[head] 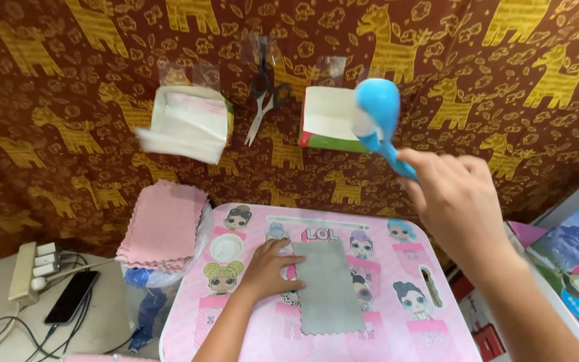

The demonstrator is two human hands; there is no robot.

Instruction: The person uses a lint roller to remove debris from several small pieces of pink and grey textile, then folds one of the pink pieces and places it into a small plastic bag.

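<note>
Grey cloth (328, 287) under left hand (267, 269): matt, fine woven texture, pinked zigzag edge.
Blue tool (380, 114) in right hand (454, 194): smooth glossy plastic.
Pink lap table (383, 335): smooth printed top, slight sheen, looks like plastic or laminate.
Stack of pink cloths (164, 226): matt, soft, same zigzag edges.
Brown patterned backdrop (68, 121): printed fabric, matt, slightly creased.
Scissors (263, 100): shiny metal blades, dark plastic handles, taped up with clear glossy film.
2 wall boxes (326, 121): matt cardboard, paper inside.
Phone (72, 297): glossy black glass.
</note>
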